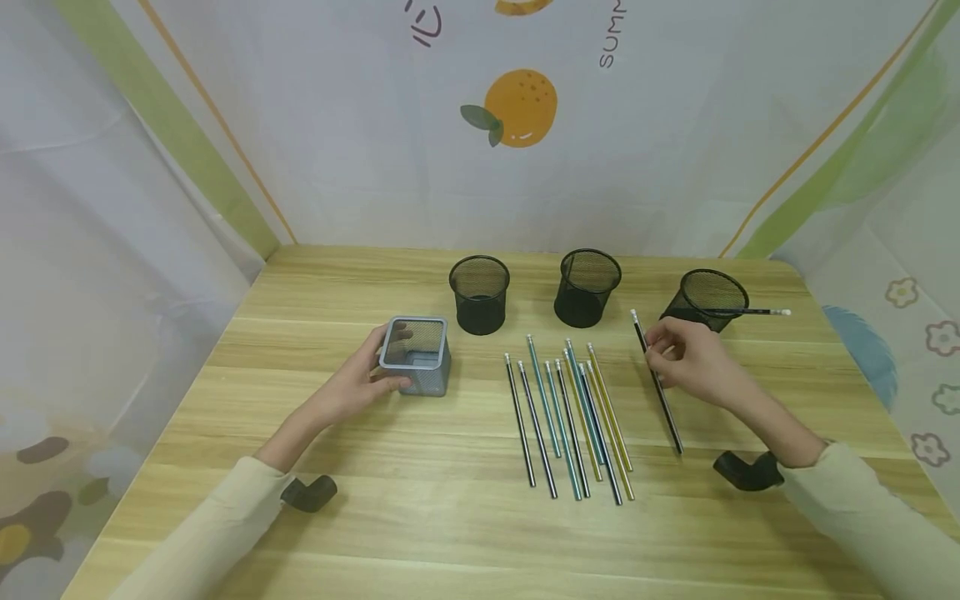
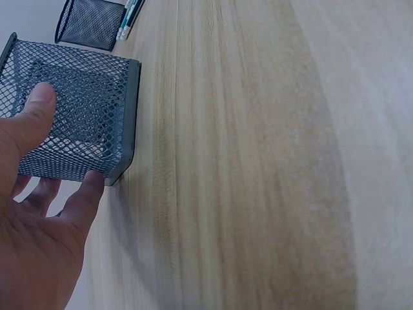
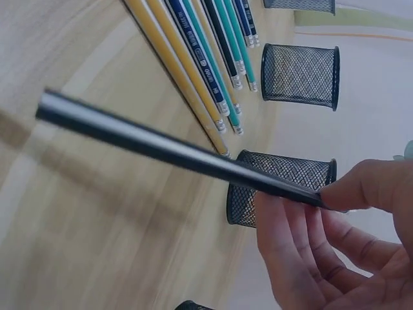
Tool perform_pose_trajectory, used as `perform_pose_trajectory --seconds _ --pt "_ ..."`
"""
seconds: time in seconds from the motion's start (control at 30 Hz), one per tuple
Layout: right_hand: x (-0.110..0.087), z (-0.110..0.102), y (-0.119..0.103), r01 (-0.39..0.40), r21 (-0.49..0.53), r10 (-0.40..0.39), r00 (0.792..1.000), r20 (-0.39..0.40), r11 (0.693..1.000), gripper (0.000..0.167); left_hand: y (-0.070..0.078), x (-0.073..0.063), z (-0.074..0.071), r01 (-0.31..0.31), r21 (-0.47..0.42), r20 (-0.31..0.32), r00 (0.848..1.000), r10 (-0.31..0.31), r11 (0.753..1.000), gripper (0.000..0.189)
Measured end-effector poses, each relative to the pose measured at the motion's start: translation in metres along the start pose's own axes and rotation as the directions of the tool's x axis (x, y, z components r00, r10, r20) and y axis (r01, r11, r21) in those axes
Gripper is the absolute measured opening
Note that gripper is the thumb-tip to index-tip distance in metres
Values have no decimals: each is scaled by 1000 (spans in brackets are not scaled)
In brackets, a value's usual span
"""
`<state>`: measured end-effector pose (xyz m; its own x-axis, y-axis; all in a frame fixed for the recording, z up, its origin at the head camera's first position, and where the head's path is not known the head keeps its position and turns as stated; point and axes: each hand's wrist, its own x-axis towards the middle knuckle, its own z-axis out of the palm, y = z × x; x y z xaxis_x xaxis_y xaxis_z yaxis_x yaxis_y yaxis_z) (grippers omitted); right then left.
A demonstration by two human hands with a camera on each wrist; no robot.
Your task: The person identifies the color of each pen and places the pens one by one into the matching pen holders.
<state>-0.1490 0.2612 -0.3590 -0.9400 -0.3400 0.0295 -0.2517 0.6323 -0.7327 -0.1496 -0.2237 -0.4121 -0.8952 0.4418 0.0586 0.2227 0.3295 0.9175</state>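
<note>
My left hand (image 1: 367, 379) holds a grey square mesh pen holder (image 1: 427, 379) at its left side, thumb on the near wall and other fingers behind. In the left wrist view the thumb and fingertips span the mesh of the holder (image 2: 77, 110). My right hand (image 1: 690, 358) pinches a black pencil (image 1: 666, 417) between thumb and fingers, its white eraser end pointing away. The right wrist view shows the pencil (image 3: 142, 139) raised over the table, its unsharpened end toward the camera. Just behind that hand stands a round black mesh cup (image 1: 716, 292), with another dark pencil (image 1: 750, 312) sticking out rightward.
Several blue, teal, yellow and black pencils (image 1: 577, 425) lie roughly side by side mid-table (image 1: 420, 517). Two more round black mesh cups, one at left (image 1: 480, 304) and one in the middle (image 1: 581, 296), stand behind them. A printed curtain (image 1: 360, 150) hangs along the back edge.
</note>
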Motion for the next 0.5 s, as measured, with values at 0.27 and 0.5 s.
perform_pose_trajectory --seconds 0.27,0.5 --pt "-1 -3 -4 18 4 -18 1000 -8 1000 14 0 0 0 6 8 -2 1000 -6 1000 81" --pt "-1 -6 -4 29 -5 -29 999 -27 1000 16 -1 0 0 1 8 1 1000 -1 1000 80"
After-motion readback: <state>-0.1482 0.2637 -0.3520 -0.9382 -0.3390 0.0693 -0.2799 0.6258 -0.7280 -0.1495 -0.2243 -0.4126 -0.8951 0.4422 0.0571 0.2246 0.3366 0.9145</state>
